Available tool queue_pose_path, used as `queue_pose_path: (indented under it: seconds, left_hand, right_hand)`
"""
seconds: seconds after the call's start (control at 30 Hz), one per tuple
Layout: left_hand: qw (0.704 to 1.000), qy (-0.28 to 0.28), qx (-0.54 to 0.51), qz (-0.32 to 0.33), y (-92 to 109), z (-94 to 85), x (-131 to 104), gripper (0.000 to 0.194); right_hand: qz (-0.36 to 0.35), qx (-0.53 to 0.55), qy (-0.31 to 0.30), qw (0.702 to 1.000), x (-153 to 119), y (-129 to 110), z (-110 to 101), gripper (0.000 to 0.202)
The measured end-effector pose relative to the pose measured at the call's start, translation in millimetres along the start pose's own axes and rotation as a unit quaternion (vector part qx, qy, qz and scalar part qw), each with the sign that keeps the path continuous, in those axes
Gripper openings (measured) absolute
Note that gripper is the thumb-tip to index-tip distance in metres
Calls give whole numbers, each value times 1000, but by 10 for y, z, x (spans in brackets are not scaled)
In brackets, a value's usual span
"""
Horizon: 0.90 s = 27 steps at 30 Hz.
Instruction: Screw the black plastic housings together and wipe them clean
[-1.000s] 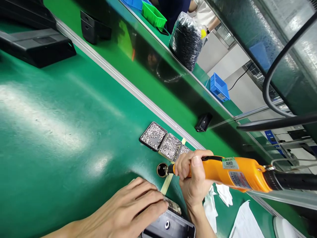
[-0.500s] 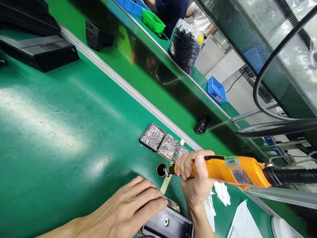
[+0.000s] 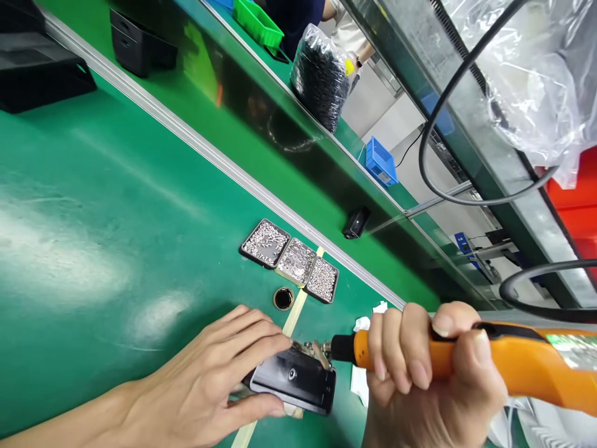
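My left hand [image 3: 219,379] grips a black rectangular housing [image 3: 298,381] at its left end, thumb below and fingers above. A small round fitting shows in the middle of the housing. My right hand [image 3: 429,367] is wrapped round an orange power screwdriver [image 3: 517,364], which lies sideways with its tip pointing left. That tip is at the housing's upper right edge, near my left fingertips; whether it touches is hard to tell. Above the housing stand a small round dark cup [image 3: 283,298] and three square trays [image 3: 295,260] of small metal parts.
A metal rail [image 3: 224,167] crosses the green bench diagonally. Beyond it sit black housings [image 3: 140,43] and a small black part [image 3: 356,222]. White paper [image 3: 360,379] lies beside my right hand. Black cables [image 3: 422,146] hang at right. A person [image 3: 298,18] is at the top.
The screwdriver in my right hand has moved from the round cup down to the housing. My left hand still holds the housing. The camera view has shifted, and the third tray now shows fully.
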<state>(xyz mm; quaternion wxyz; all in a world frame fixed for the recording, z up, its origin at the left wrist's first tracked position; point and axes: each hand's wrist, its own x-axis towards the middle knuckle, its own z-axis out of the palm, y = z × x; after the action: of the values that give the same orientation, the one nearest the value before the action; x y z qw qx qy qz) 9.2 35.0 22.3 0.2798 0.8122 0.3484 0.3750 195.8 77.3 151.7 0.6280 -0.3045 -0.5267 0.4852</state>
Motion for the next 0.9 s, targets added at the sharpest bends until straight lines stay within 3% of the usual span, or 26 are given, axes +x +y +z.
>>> queue_pose_path:
  seconds: [0.27,0.43,0.6,0.77,0.9]
  left_hand:
    - [1000,-16,-12,-3,18,-19,23,43]
    - [1000,-4,-17,-1,11,-36,39,42]
    - [1000,-4,-28,-8,33,-44,58,41]
    - [999,2,-39,-3,34,-44,55,43]
    - [999,6,-40,-10,25,-35,46,42]
  right_hand:
    - [42,-25,-40,998,-327,6,17,14]
    - [14,-40,-51,998,-371,89,24,13]
    - [41,-61,-20,997,-435,120,17,13]
    - [18,-64,-81,995,-431,145,-27,13]
    - [8,-68,-83,994,-408,140,-39,11]
